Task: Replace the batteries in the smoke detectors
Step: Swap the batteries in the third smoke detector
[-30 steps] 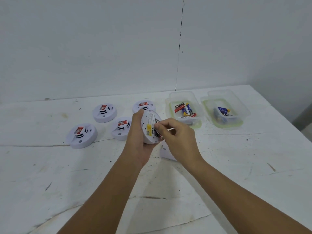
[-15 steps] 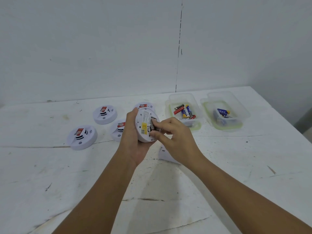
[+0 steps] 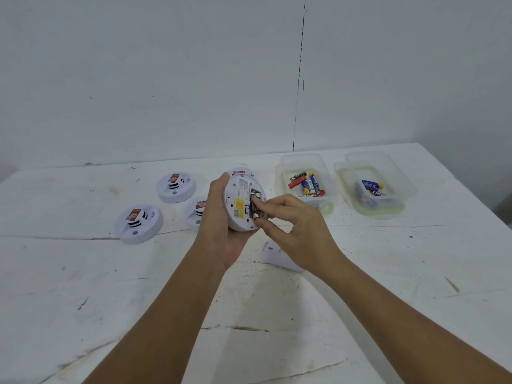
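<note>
Frame center: left hand (image 3: 221, 234) grips a smoke detector (image 3: 241, 205) w/ its back facing up, above the bench (image 3: 83, 286). Right hand (image 3: 293, 228) pinches a battery (image 3: 255, 208) at the open compartment. 4 more detectors center-left; 2 battery tubs (image 3: 304, 184) upper right.

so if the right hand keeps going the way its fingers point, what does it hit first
The right hand points left at the held smoke detector; its fingers already meet the battery in the open compartment.
</note>
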Tool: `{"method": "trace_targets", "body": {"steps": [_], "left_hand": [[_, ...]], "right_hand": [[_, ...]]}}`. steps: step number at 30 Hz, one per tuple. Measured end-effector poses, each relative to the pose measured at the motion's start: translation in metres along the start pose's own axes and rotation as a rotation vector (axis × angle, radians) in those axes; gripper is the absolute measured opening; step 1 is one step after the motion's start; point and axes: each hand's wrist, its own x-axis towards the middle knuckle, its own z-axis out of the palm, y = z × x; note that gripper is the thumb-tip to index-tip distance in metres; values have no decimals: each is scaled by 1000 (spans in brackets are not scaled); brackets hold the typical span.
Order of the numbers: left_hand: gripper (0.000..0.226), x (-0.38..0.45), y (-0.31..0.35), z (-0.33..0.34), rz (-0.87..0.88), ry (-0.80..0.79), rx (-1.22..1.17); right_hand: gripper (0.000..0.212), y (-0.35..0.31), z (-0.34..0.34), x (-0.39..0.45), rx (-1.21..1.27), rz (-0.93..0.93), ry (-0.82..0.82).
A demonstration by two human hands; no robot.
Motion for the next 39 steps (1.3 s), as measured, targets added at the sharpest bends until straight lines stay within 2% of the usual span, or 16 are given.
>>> {"method": "trace_targets", "body": {"steps": [7, 12, 16, 22, 34, 39], "left_hand": [[60, 5, -2, -1, 7, -24, 29], [60, 6, 1, 0, 0, -67, 58], [57, 6, 3, 3, 0, -63, 66], [59, 7, 5, 1, -1, -69, 49], [63, 7, 15, -3, -49, -63, -11], [64, 9, 13, -8, -56, -89, -11]], "right_hand": [[35, 3, -1, 4, 28, 24, 33], [41, 3, -2, 3, 9, -40, 47], [36, 2, -1, 4, 42, -6, 61], [42, -3, 0, 4, 142, 44, 73], [29, -7, 7, 9, 143, 46, 74], [25, -6, 12, 10, 214, 130, 98]]}}
